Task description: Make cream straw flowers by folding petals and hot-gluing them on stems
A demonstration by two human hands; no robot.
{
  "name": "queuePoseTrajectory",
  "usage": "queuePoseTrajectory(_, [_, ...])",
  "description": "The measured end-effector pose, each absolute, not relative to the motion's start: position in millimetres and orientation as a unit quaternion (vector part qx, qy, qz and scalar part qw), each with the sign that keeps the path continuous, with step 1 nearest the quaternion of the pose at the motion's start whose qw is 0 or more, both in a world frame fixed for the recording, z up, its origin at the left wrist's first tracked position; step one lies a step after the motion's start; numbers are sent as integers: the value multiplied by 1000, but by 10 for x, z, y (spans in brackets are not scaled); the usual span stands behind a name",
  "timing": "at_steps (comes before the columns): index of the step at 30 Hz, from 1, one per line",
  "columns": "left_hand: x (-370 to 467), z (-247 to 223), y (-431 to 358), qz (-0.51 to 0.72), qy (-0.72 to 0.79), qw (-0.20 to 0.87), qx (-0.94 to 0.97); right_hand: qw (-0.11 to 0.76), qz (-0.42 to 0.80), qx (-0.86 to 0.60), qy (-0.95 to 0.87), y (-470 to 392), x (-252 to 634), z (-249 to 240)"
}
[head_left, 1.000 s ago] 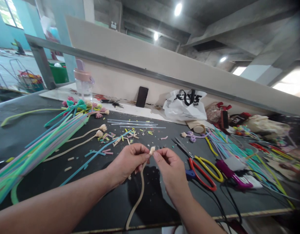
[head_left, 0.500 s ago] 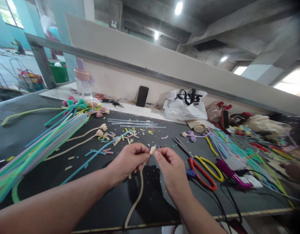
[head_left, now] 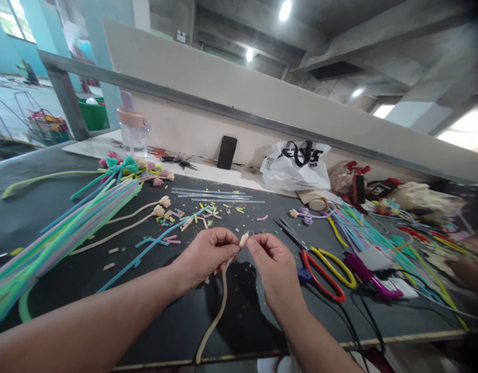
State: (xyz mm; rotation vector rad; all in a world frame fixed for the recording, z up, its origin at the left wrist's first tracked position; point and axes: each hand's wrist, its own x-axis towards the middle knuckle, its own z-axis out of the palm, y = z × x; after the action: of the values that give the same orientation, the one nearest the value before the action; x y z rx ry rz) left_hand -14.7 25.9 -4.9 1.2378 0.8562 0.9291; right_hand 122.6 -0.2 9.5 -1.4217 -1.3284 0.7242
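My left hand (head_left: 203, 256) and right hand (head_left: 276, 264) pinch their fingers together on the beige stem (head_left: 219, 311) tip, just left of the scissors (head_left: 320, 264) on the worktop (head_left: 68, 280).

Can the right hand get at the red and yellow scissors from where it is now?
Probably yes. The scissors lie flat on the table just right of the right hand, with nothing between. But its fingers are pinching the tip of the beige stem with the left hand.
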Motion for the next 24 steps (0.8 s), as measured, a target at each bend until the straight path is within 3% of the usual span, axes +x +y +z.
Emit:
queuePoseTrajectory(14, [-145, -64, 283, 401, 381, 627, 547, 466, 121, -506, -716, 50, 1402, 134])
queuePoseTrajectory(24, [-149, -65, 267, 390, 384, 632, 549, 477, 122, -524, -695, 66, 1391, 133])
